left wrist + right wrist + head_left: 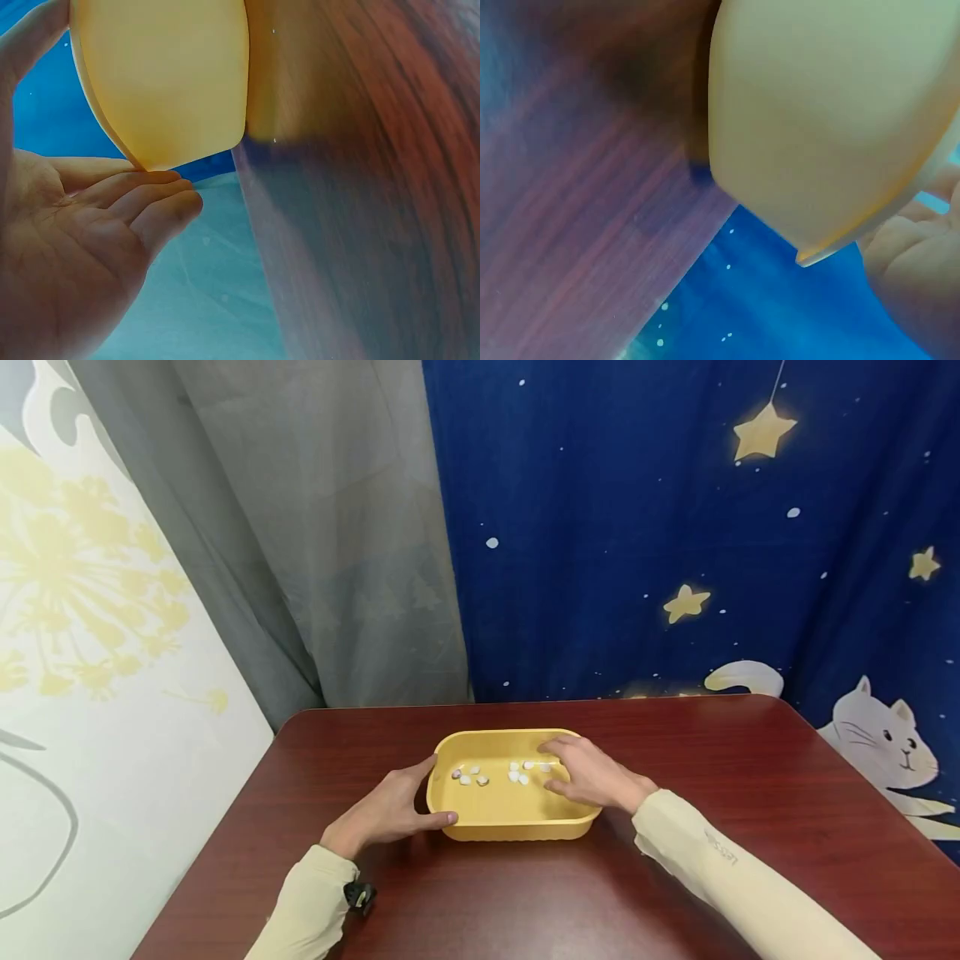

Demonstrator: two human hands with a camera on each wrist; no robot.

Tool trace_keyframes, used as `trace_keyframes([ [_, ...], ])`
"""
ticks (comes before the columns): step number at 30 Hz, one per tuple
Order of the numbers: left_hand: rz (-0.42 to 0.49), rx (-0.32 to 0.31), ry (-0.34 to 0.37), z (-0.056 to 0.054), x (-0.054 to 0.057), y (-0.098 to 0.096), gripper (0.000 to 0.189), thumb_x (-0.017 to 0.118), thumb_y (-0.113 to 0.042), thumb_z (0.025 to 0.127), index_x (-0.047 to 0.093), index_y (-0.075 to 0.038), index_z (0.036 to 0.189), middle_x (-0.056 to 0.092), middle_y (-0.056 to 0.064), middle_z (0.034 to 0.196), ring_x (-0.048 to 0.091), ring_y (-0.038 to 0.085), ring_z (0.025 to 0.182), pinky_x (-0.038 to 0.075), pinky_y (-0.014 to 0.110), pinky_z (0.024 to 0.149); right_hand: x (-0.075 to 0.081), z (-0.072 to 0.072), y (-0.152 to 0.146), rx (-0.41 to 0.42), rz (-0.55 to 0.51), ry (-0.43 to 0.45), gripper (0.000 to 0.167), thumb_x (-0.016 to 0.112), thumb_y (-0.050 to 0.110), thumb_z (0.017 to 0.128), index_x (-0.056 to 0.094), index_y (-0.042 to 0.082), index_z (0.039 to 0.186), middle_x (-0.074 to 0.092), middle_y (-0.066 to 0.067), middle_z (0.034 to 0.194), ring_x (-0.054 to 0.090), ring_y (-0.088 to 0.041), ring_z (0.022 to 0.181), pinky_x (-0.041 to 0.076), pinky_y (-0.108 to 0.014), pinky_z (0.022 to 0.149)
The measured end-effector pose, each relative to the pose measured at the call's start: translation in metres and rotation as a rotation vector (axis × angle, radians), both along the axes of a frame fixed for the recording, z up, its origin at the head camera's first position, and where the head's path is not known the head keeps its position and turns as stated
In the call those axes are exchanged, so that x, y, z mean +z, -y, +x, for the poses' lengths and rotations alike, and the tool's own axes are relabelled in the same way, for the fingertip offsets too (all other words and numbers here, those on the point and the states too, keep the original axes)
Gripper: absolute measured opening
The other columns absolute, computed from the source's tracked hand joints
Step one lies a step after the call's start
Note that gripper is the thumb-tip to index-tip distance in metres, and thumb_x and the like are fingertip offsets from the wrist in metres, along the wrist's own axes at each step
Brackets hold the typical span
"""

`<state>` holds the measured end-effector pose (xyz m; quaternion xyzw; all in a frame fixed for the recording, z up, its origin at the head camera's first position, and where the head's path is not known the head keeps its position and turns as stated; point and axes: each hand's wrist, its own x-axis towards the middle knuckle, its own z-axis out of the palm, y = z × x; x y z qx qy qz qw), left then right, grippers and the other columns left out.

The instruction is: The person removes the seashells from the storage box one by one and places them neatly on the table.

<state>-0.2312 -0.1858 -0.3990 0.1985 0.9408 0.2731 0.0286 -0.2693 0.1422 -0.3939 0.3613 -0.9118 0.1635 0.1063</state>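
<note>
A yellow plastic tub (517,832) stands on the table. My left hand (390,808) holds its left end, thumb at the near corner and fingers against the rim. In the left wrist view those fingers (161,214) touch the lip of the tub. Over the right end reaches my right hand (592,774), fingers spread, partly inside the tub. Small pale pieces like pebbles or shells lie on the bottom in two loose groups, a left one (465,780) and a whiter right one (513,776). One white piece (545,767) is near the right fingers. The right wrist view hides the fingertips behind the tub wall (817,112).
The dark red wooden table (675,735) extends around the tub on all sides. Behind it hang a grey curtain (360,527) and a blue curtain with stars (600,527). A white patterned wall (112,735) stands at the left.
</note>
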Motion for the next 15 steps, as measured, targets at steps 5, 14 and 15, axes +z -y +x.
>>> trace_keyframes([
  [5,-0.020,-0.013,0.001,-0.002,-0.001,0.001,0.104,0.078,-0.057,0.080,0.033,-0.001,0.156,0.046,0.014,0.156,0.050,0.025,0.140,0.043,0.047,0.113,-0.001,-0.017,0.001,0.040,0.053,0.016,0.021,0.074,0.003,0.079,0.071,-0.003,0.099,0.070,-0.010,0.090,0.060,-0.016,0.070,0.049,-0.025,0.063],
  [14,-0.034,-0.036,-0.021,-0.006,-0.002,0.000,0.103,0.077,-0.058,0.081,0.034,0.000,0.155,0.047,0.014,0.155,0.050,0.025,0.140,0.043,0.046,0.113,-0.007,-0.039,0.008,0.044,0.135,0.022,0.016,0.072,0.000,0.083,0.066,0.005,0.069,0.038,0.008,0.059,0.033,-0.007,0.055,0.029,-0.018,0.052],
  [15,-0.036,-0.035,-0.022,-0.006,-0.002,0.000,0.103,0.077,-0.058,0.081,0.034,0.000,0.155,0.047,0.014,0.155,0.050,0.025,0.140,0.043,0.046,0.113,-0.007,-0.040,0.009,0.042,0.136,0.025,0.020,0.073,0.000,0.083,0.064,0.006,0.066,0.036,0.008,0.059,0.032,-0.007,0.054,0.028,-0.018,0.052],
])
